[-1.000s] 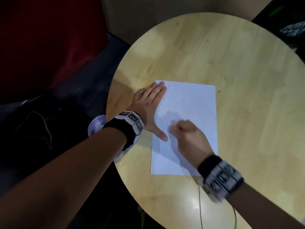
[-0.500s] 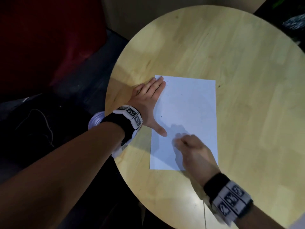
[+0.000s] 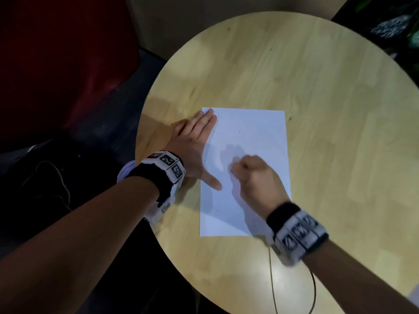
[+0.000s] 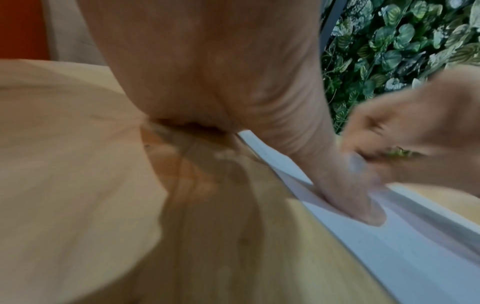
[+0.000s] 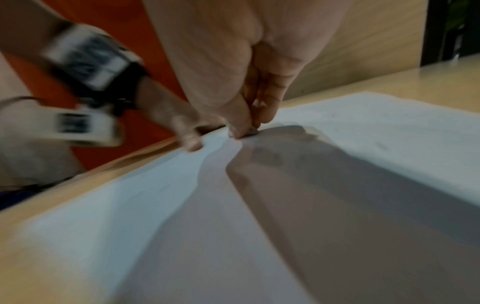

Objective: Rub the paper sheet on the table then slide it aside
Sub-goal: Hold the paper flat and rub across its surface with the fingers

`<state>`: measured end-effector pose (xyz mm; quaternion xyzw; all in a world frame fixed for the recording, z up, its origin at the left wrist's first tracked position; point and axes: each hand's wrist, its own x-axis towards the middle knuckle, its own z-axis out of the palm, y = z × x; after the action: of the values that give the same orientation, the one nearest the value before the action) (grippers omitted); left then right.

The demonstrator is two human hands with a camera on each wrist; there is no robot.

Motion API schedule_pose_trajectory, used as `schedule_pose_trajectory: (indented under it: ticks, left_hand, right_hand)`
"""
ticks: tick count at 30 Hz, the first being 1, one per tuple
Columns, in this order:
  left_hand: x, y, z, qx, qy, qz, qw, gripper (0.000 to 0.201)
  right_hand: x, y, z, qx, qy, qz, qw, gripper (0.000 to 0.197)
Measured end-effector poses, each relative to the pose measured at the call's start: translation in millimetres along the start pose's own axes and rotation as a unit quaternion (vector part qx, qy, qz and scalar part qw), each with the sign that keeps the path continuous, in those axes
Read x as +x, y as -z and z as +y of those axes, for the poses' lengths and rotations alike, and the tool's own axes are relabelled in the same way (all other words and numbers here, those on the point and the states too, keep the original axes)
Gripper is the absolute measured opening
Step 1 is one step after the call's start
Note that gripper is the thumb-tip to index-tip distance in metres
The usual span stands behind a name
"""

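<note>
White paper sheet (image 3: 249, 141) lay flat on the round wooden table (image 3: 328, 109), near its left edge. The left hand (image 3: 192, 143) lay flat with straight fingers along the sheet's left side, its thumb (image 4: 348, 185) pressed on the paper. The right hand (image 3: 256, 180) was curled over the middle of the sheet, fingertips (image 5: 241, 127) pinching something small and grey (image 5: 252, 131) against it.
</note>
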<state>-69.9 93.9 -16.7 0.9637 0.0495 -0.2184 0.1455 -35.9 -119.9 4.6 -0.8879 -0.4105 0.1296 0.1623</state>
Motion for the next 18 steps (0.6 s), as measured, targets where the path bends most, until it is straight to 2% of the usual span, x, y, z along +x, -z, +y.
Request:
schedule_pose_trajectory:
  ticks: [4,6,9,12,16,18]
  left_hand:
    - [3,11,9,-0.002,-0.009,-0.004,1.0,0.167]
    - [12,17,17,-0.036,-0.037,0.03,0.998,0.151]
    - [24,15,27,-0.078,-0.082,0.012,0.993,0.142]
    - [27,5,30,-0.057,-0.071,0.016,0.996,0.148]
    - [28,3,32,-0.048,-0.052,0.014,0.997,0.155]
    - [29,3,32,-0.043,-0.05,0.013,0.998,0.158]
  right_hand:
    - [-42,-1,-1,0.067,-0.008,-0.001,0.998,0.018]
    - [-41,-2,5,0.107,-0.013,0.021,0.994,0.015]
    - [-27,6,13,0.18,-0.061,0.079,0.979,0.013]
    - [9,13,19,0.126,-0.093,0.142,0.977,0.011]
    - [77,15,36,0.053,-0.138,0.129,0.981,0.015]
    - [76,11,32,0.043,-0.141,0.117,0.982,0.01]
